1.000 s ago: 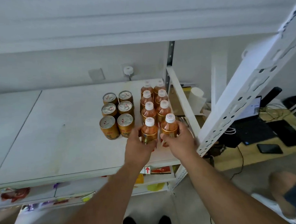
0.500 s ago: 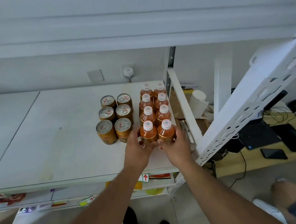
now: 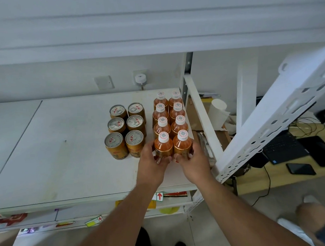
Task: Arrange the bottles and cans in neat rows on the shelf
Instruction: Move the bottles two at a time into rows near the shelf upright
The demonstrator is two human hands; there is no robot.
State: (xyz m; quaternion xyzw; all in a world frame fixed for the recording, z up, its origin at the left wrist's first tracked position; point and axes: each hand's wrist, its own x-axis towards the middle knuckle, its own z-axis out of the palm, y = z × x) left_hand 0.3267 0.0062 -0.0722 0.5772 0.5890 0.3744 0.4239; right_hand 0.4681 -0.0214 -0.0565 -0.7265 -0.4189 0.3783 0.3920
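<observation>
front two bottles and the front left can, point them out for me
front left bottle (image 3: 163,147), head view, on its orange shoulder below the white cap
front right bottle (image 3: 182,145), head view, on its orange shoulder below the cap
front left can (image 3: 113,140), head view, on its silver lid

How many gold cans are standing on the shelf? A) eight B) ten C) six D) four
C: the round gold metal cans stand on the white shelf in two columns of three, left of the orange plastic bottles with white caps.

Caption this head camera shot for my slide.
Both hands grip the front two bottles beside six cans.
</observation>
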